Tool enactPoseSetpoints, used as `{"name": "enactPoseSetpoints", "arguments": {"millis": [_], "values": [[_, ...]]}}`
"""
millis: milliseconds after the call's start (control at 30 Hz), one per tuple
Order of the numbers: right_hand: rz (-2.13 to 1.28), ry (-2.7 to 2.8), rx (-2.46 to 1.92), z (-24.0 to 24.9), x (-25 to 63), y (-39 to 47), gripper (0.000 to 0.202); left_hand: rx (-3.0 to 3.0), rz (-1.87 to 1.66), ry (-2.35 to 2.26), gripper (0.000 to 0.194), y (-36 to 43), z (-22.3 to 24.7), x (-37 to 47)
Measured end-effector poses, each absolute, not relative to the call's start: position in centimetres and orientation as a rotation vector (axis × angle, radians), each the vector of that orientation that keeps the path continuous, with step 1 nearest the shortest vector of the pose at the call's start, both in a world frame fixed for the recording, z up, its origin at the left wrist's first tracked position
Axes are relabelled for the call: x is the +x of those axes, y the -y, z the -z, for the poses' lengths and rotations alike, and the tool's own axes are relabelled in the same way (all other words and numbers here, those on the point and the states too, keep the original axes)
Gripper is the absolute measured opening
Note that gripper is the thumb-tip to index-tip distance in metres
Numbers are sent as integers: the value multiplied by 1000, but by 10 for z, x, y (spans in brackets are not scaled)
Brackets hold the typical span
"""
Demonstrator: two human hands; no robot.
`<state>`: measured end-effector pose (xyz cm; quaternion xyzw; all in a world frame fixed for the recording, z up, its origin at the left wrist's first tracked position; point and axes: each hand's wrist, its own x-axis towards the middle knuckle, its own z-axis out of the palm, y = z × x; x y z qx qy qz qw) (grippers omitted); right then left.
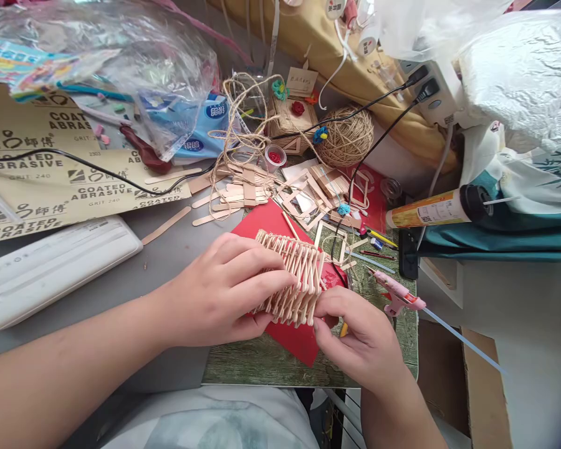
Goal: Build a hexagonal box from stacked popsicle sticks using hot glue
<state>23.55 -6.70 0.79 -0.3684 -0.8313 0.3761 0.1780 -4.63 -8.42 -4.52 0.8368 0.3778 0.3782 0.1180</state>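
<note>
A hollow-looking structure of stacked craft sticks [293,265] lies tilted above a red sheet [280,342]. My left hand [229,290] is wrapped over its left side, fingers across the top and thumb beneath. At its lower right corner, my right hand [355,333] pinches with thumb and forefinger by the stick ends. Whether a separate stick is between those fingertips is hidden. To the right, a pink glue gun [397,290] with a long clear glue stick lies on the green wood-patterned mat [252,365].
Loose craft sticks [243,187] pile up behind, beside a ball of twine [348,137] and a small stick box [290,118]. A white keyboard [60,271] and sandpaper sheets [88,178] lie left. A tube-shaped cup [430,209] and power strip [434,81] are right.
</note>
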Motion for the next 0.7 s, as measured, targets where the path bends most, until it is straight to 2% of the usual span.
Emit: {"name": "enactPoseSetpoints", "arguments": {"millis": [700], "values": [[-1134,2220,-1009,-1,241,65,17,2397,-1106,-1157,58,82,44,-45]]}}
